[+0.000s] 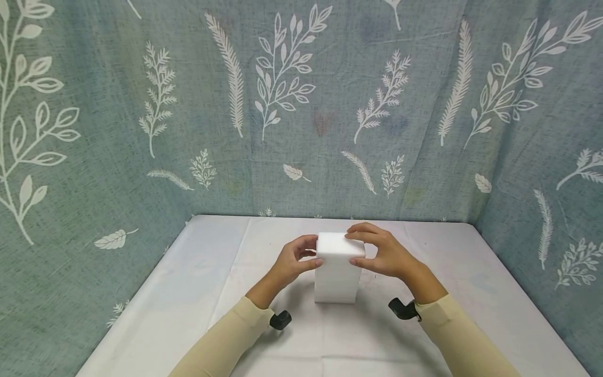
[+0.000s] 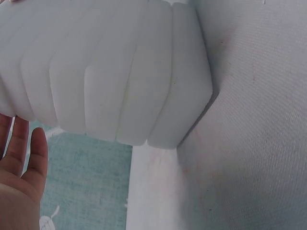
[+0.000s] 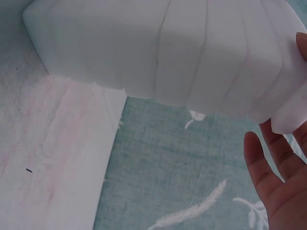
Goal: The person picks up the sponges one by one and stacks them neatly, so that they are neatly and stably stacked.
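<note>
A stack of several white foam sponges [image 1: 335, 283] stands upright on the white-covered table, its layers showing as seams in both wrist views. The left hand [image 1: 291, 260] holds the stack's upper left side, thumb at the front and fingers farther back. On the right, the other hand [image 1: 390, 254] pinches the top sponge [image 1: 336, 242], with the thumb on its front and fingers reaching over its far right edge. In the right wrist view this top sponge [image 3: 290, 112] sits slightly out of line with those below. The stack hides some fingertips.
The table [image 1: 226, 246] carries a creased white cloth. Patterned blue-green fabric [image 1: 325, 173] rises behind it and along both sides. Black wrist-worn devices sit at the left cuff [image 1: 281, 320] and the right cuff [image 1: 402, 309].
</note>
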Demonstrator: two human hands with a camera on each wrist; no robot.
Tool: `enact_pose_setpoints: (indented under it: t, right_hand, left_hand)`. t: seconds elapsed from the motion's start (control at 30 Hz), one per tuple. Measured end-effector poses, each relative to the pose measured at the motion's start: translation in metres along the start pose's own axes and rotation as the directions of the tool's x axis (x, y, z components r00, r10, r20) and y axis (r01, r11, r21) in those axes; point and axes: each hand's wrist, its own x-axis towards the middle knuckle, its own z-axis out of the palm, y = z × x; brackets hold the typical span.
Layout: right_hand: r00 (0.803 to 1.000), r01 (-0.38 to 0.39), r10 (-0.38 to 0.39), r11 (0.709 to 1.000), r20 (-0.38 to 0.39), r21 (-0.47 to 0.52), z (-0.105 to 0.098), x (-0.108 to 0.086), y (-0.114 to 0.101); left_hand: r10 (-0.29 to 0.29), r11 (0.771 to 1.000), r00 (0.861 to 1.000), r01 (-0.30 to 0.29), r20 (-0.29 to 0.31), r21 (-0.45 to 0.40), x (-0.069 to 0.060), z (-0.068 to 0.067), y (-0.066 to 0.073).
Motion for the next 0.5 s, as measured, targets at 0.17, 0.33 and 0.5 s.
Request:
enact_pose_setpoints:
  t: [0.17,0.33,0.5]
  right_hand:
    - [1.0,-0.011,0.011,1.0,0.0,0.009,0.0003,-0.0005,0.0005]
    - [0.999,-0.031,0.03,1.0,0.012,0.005,0.0007,0.0004,0.0002]
    - [0.999,-0.028,0.028,1.0,0.019,0.01,0.0004,0.0018,0.0006]
  left_hand:
    - [-0.015,1.0,1.0,0.015,0.0,0.001,0.0,0.0005,0.0012]
    - [-0.022,1.0,1.0,0.022,0.001,0.006,0.0,0.0008,0.0026]
    - [-0.023,1.0,1.0,0.023,0.005,0.013,0.0008,0.0003,0.0028]
